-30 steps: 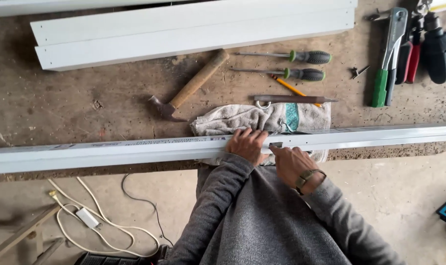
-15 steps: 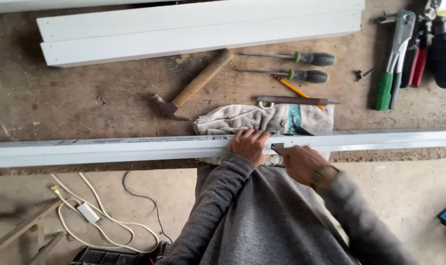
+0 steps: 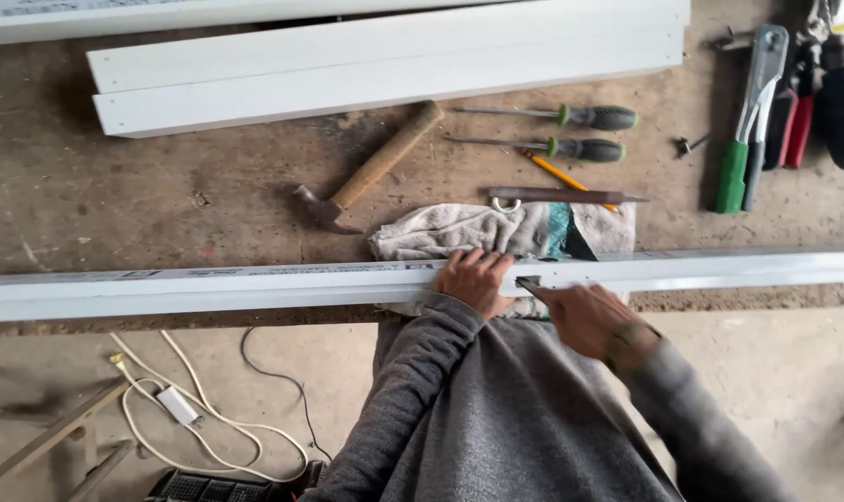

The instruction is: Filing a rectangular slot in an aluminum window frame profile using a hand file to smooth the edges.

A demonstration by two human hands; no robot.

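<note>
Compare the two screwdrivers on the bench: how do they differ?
The upper screwdriver lies farther from the person, with its handle reaching further right; the lower screwdriver lies nearer the towel. The lower screwdriver's shaft meets the yellow pencil at its end, while the upper screwdriver lies apart from other things. Both have dark handles with a green collar, lie flat on the workbench, tips pointing left, nearly parallel, untouched by either hand.

Left hand [image 3: 474, 277] lies palm down, fingers spread forward. Right hand [image 3: 585, 318] sits just beside it, fingers pinched together, both grey-sleeved forearms reaching forward.
</note>
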